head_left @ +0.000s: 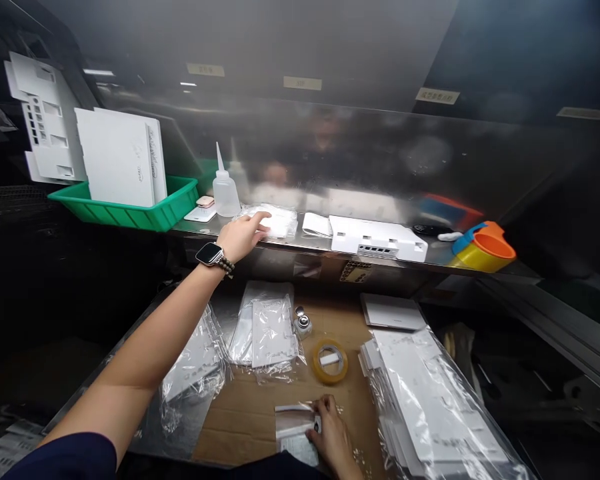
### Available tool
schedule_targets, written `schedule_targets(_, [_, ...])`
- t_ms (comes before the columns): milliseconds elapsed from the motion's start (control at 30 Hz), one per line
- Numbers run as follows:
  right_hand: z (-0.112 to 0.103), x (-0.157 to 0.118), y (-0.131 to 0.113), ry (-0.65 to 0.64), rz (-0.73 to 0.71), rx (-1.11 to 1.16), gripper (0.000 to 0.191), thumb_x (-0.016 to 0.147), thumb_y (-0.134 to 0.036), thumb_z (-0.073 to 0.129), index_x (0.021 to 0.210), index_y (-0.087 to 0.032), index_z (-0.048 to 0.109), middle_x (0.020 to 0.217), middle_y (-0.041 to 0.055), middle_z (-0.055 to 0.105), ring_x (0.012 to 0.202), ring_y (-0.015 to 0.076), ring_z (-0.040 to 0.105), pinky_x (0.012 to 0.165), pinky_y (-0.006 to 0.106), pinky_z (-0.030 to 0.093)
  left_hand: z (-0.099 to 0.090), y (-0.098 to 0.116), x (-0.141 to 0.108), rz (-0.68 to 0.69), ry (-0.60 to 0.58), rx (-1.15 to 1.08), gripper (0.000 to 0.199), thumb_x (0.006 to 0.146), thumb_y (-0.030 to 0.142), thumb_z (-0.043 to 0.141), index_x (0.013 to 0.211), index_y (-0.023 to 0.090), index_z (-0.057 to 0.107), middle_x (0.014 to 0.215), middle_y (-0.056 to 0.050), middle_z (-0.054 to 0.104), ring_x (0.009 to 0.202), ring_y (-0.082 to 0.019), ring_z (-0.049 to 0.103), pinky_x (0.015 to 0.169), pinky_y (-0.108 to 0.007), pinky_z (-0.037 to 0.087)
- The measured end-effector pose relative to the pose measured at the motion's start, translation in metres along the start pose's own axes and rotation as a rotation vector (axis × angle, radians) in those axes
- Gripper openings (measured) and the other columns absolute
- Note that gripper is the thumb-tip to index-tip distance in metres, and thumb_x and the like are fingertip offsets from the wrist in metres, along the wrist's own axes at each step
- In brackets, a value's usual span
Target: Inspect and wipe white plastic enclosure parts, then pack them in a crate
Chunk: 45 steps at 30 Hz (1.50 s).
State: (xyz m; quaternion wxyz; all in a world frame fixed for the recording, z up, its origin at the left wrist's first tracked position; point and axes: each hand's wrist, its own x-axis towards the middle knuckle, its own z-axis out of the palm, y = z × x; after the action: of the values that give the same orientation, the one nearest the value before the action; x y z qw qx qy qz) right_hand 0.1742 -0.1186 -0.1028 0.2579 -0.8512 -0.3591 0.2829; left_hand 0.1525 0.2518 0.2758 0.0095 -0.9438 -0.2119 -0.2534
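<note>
My left hand [243,235] reaches up to the metal shelf. Its fingers are slightly apart at the left side of a pile of small clear plastic bags [280,220], and I see nothing lifted in them. Low on the cardboard, my right hand [333,433] pinches the right edge of a clear zip-lock bag [294,430]. A white paper with print shows inside that bag, along with a small dark-marked piece near the thumb. Just beyond lies a roll of clear tape [330,361].
Bagged white panels lie left [195,360], centre [273,333] and stacked right [430,393]. A small metal-topped bottle [303,323] stands between. The shelf holds a green bin [130,215], squeeze bottle [226,193], white casing [377,238] and coloured tape rolls [485,248].
</note>
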Motion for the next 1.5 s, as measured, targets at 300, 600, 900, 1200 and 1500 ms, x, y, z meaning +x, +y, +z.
schedule_targets(300, [-0.036, 0.025, 0.001, 0.122, -0.009, 0.053, 0.029, 0.09, -0.011, 0.042, 0.109, -0.022, 0.061, 0.101, 0.0056, 0.074, 0.097, 0.0181, 0.073, 0.083, 0.023, 0.049, 0.005, -0.008, 0.0, 0.125, 0.001, -0.078, 0.034, 0.097, 0.023, 0.049, 0.131, 0.022, 0.054, 0.13, -0.01, 0.067, 0.11, -0.026, 0.068, 0.086, -0.038, 0.052])
schedule_targets(600, [-0.095, 0.092, -0.023, 0.306, 0.186, -0.13, 0.056, 0.092, -0.009, 0.036, 0.148, -0.014, 0.04, 0.146, 0.0255, 0.05, 0.094, 0.0258, 0.072, 0.081, 0.039, 0.051, 0.002, -0.013, 0.005, -0.039, 0.151, -0.414, 0.029, 0.078, 0.032, 0.075, 0.103, 0.022, 0.066, 0.078, -0.001, 0.076, 0.082, -0.023, 0.07, 0.082, -0.036, 0.051])
schedule_targets(900, [-0.088, 0.042, -0.036, 0.242, 0.051, 0.06, 0.036, 0.095, -0.041, 0.036, 0.101, -0.023, 0.066, 0.082, 0.0087, 0.072, 0.078, 0.027, 0.069, 0.069, 0.031, 0.044, -0.027, -0.008, -0.032, -0.278, 0.309, -0.776, 0.034, 0.088, 0.052, 0.062, 0.091, 0.019, 0.056, 0.101, -0.009, 0.073, 0.083, -0.021, 0.071, 0.075, -0.038, 0.06])
schedule_targets(1200, [-0.131, 0.003, -0.083, 0.32, -0.183, 0.445, 0.027, 0.093, -0.037, 0.036, 0.102, -0.023, 0.058, 0.081, 0.0017, 0.064, 0.074, 0.0206, 0.062, 0.07, 0.029, 0.047, 0.004, 0.06, -0.147, -0.601, -0.128, -1.393, 0.05, 0.079, 0.05, 0.079, 0.103, 0.023, 0.045, 0.093, -0.008, 0.078, 0.081, -0.021, 0.073, 0.063, -0.032, 0.063])
schedule_targets(1500, [-0.122, -0.019, -0.118, 0.552, -0.442, 0.285, 0.048, 0.096, -0.033, 0.054, 0.144, -0.027, 0.052, 0.134, 0.0115, 0.058, 0.128, 0.0276, 0.053, 0.108, 0.045, 0.041, 0.084, 0.087, -0.23, -0.996, -0.293, -1.645, 0.07, 0.077, 0.03, 0.081, 0.136, 0.033, 0.044, 0.137, -0.01, 0.059, 0.087, -0.018, 0.074, 0.082, -0.036, 0.063])
